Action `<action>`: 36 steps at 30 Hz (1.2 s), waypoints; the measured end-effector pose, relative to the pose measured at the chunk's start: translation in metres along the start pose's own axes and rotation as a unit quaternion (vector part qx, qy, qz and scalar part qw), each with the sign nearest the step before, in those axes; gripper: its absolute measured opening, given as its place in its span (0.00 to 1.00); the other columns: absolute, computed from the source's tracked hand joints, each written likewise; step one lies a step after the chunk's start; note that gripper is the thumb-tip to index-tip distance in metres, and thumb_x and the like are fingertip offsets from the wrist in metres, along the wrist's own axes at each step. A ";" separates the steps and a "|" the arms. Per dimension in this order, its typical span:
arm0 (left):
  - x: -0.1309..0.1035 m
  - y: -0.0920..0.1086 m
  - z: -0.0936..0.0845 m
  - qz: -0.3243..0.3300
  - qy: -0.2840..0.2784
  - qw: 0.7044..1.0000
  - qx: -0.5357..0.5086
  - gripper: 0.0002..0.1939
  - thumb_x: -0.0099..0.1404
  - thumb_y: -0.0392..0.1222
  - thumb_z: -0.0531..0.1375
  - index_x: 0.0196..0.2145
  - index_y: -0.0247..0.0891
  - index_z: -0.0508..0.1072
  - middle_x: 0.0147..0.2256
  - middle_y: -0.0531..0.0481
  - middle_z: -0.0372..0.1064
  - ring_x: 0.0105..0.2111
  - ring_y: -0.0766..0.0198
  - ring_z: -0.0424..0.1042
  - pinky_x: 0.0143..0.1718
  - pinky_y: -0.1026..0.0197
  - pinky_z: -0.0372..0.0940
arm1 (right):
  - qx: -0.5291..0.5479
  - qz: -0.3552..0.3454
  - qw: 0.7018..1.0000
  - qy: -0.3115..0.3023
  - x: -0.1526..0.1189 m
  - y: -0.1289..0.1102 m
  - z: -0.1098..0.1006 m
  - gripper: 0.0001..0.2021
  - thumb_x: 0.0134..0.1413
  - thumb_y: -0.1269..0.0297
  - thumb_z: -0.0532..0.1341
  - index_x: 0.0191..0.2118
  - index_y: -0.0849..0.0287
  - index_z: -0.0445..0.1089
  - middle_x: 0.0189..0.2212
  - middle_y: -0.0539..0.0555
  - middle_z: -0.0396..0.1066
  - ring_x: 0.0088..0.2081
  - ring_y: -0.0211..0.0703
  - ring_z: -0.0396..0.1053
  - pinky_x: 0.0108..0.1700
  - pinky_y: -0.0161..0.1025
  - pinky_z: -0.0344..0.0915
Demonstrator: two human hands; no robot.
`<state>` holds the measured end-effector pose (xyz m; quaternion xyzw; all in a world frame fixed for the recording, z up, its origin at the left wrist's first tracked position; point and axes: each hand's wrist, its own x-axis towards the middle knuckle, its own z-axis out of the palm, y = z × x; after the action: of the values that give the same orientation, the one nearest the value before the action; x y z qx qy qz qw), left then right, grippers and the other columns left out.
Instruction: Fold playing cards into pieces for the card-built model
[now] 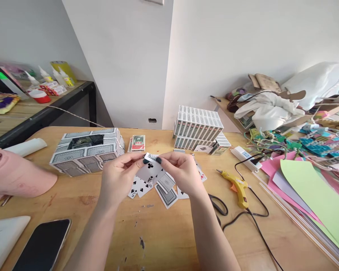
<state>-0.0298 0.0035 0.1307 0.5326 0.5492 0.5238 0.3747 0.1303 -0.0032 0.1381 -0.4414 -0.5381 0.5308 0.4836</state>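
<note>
Both hands pinch the top edge of one playing card (149, 171), an ace of clubs, whose upper edge is bent over to show a strip of its patterned back. My left hand (121, 175) grips the left end of that edge, my right hand (180, 169) the right end. Below the held card, loose playing cards (167, 195) lie spread on the wooden table (158, 237), some face up and some face down. Behind my left hand stands a box covered in cards (87, 150) with an opening in its top. Two card packs (138, 143) lie behind the hands.
Stacked card boxes (197, 128) stand at the back. A yellow glue gun (237, 188), its cord and black-handled scissors (219, 205) lie right of my right arm. Coloured paper (310, 195) and a power strip (245, 158) are further right. A phone (42, 244) and pink bag (19, 173) are left.
</note>
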 end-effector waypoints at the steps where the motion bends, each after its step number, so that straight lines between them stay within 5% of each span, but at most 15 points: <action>1: 0.001 0.000 -0.001 -0.004 -0.006 1.000 -0.005 0.09 0.51 0.43 0.65 0.32 0.42 0.78 0.32 0.51 0.77 0.33 0.62 0.74 0.34 0.62 0.69 | 0.012 0.006 1.000 -0.002 0.000 -0.001 0.001 0.09 0.49 0.65 0.60 0.35 0.60 0.76 0.26 0.53 0.76 0.30 0.40 0.72 0.30 0.34 0.66; 11: 0.001 0.000 0.000 -0.023 0.042 0.998 -0.031 0.07 0.50 0.41 0.65 0.31 0.42 0.78 0.31 0.52 0.77 0.33 0.62 0.74 0.33 0.63 0.68 | 0.030 0.042 0.999 -0.008 0.000 -0.001 0.005 0.18 0.43 0.75 0.54 0.40 0.60 0.75 0.22 0.48 0.74 0.26 0.36 0.70 0.29 0.33 0.65; 23: 0.003 -0.004 0.004 0.074 -0.012 0.997 0.020 0.14 0.60 0.46 0.58 0.44 0.45 0.73 0.33 0.52 0.71 0.31 0.67 0.69 0.31 0.66 0.63 | 0.158 0.060 0.976 -0.137 0.003 0.001 -0.013 0.19 0.47 0.65 0.64 0.48 0.55 0.70 0.41 0.55 0.75 0.42 0.44 0.72 0.49 0.45 0.66; 29: 0.001 -0.004 0.008 0.040 0.032 0.998 0.031 0.12 0.58 0.50 0.60 0.36 0.42 0.74 0.26 0.54 0.69 0.24 0.70 0.65 0.23 0.69 0.59 | 0.167 0.070 0.982 -0.060 0.009 0.009 -0.006 0.16 0.34 0.66 0.70 0.36 0.60 0.75 0.28 0.52 0.76 0.31 0.41 0.74 0.39 0.41 0.71; 36: -0.001 -0.003 0.007 0.093 0.036 0.993 0.064 0.09 0.58 0.47 0.60 0.32 0.40 0.74 0.23 0.55 0.68 0.22 0.71 0.63 0.22 0.69 0.59 | 0.158 0.080 0.984 -0.015 0.010 0.013 0.002 0.14 0.30 0.66 0.71 0.29 0.62 0.74 0.23 0.52 0.75 0.25 0.37 0.71 0.30 0.36 0.69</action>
<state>-0.0231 0.0038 0.1267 0.5852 0.5427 0.5388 0.2697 0.1261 0.0069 0.1258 -0.3932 -0.4175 0.6525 0.4954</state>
